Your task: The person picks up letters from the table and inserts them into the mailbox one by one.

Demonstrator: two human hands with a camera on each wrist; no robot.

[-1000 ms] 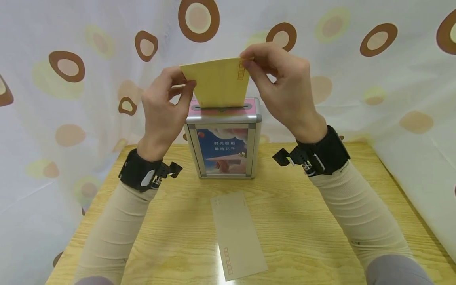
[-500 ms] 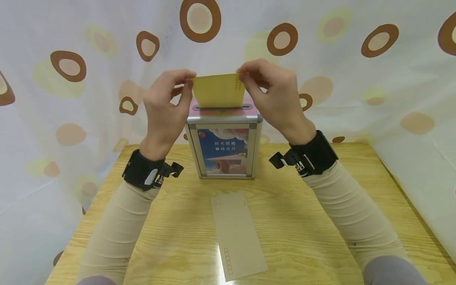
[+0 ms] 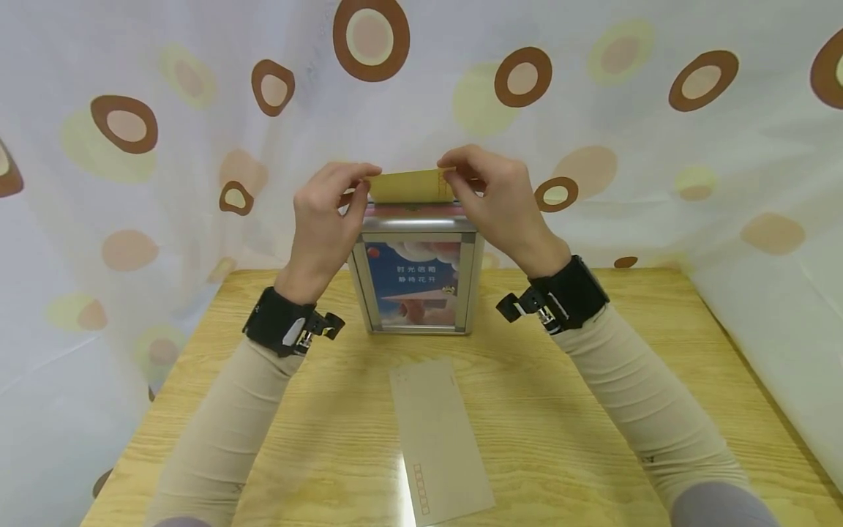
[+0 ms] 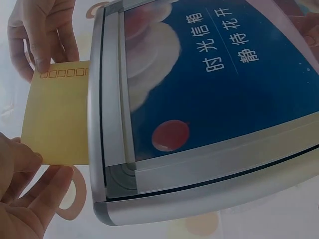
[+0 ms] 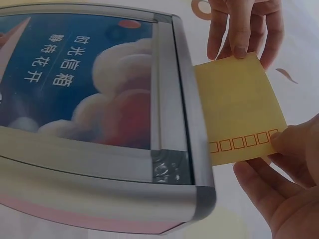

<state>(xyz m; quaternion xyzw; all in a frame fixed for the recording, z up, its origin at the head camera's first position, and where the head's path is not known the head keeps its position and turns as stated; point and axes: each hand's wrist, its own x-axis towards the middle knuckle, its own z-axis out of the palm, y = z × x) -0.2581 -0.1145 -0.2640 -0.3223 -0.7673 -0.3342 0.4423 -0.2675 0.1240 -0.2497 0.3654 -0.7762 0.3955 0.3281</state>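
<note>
A yellow envelope [image 3: 410,187] stands upright with its lower part inside the slot on top of a silver-framed letter box [image 3: 470,285]. Only a short strip of it shows above the box in the head view. My left hand [image 3: 329,216] pinches the envelope's upper left corner between thumb and fingers, and my right hand [image 3: 503,205] pinches the upper right corner. In the right wrist view, a row of red squares on the envelope [image 5: 234,104] lies on the right hand's side. The slot itself is mostly hidden behind the box's front edge.
A second, tan envelope [image 3: 440,439] lies flat on the wooden table [image 3: 560,410] in front of the box. Behind the table hangs a white sheet [image 3: 421,110] with brown and yellow ring shapes. The box front carries a blue poster [image 4: 199,89] with white characters.
Both hands have moved down and closer together, and the yellow envelope has sunk deeper into the slot with them. The box and the tan envelope have stayed put.
</note>
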